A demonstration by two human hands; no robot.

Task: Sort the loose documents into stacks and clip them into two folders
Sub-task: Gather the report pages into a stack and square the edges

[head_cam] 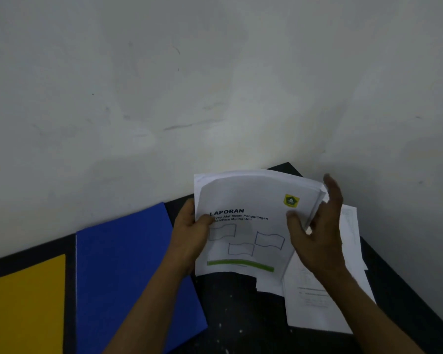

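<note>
Gently now: your left hand [189, 233] and right hand [317, 238] each pinch a side edge of the report sheaf [241, 200]. It's light, floppy and slippery, so grip both edges squarely.

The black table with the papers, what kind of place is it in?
Probably an office or a study corner. A black table stands against a plain white wall, a blue folder and a yellow folder lie on it, and the left hand and right hand hold a printed report.
</note>
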